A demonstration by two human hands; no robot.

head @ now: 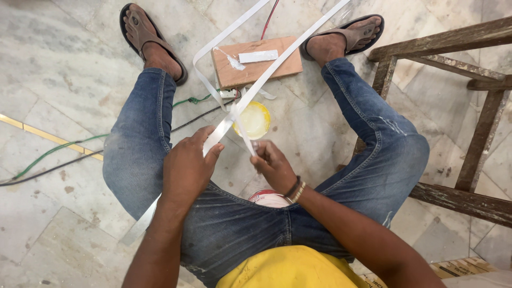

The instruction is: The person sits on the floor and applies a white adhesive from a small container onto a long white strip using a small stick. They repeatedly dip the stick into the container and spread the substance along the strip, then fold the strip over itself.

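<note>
Nearest the camera, a yellow shirt hem (pixel 290 269) and blue jeans (pixel 240 224) fill the lower middle; the person sits with knees spread over a marble floor (pixel 53 80). Between the thighs shows the rim of a round red and white container (pixel 268 198), just beside the right wrist, which wears beaded bracelets (pixel 296 189). The left hand (pixel 186 170) is closed around a long white strip (pixel 277 61), fingers curled over its upper face and thumb beneath; the strip's near end runs down past the left knee to the floor. The right hand (pixel 272 162) has fingertips pressed together, pinching a thin white stick (pixel 242 130) that leans against the strip just beyond the left hand. Right behind them stands a small yellow tub (pixel 255 120) on the floor. Farther on lies a wooden block (pixel 256 61) carrying a short white piece, with the strip passing over its corner and a second loop of strip curling to its left. Green and black wires (pixel 80 152) trail leftwards. Sandalled feet (pixel 152 40) rest at the far edge, and a worn wooden frame (pixel 480 138) stands at the right
</note>
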